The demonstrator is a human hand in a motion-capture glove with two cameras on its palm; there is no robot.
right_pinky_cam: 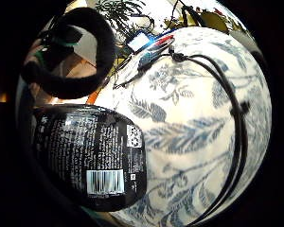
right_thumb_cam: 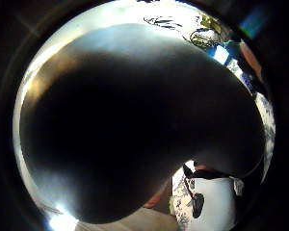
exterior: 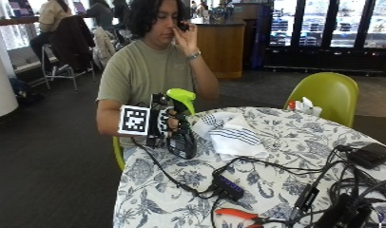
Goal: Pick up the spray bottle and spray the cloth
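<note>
Outside view: the gloved right hand (exterior: 162,124) is clasped around a dark spray bottle (exterior: 182,137) with a lime-green trigger head (exterior: 181,97), holding it upright just above the table's (exterior: 180,190) 9 o'clock edge. The nozzle faces the striped white cloth (exterior: 234,135), which lies just beside it toward 3 o'clock, so the bottle looks lifted and aimed for spraying, though the trigger does not yet look pressed. In the little-finger palm view the bottle's black back label (right_pinky_cam: 87,151) faces the palm, with a white barcode (right_pinky_cam: 105,182) and small white print too fine to read; no brand name shows.
</note>
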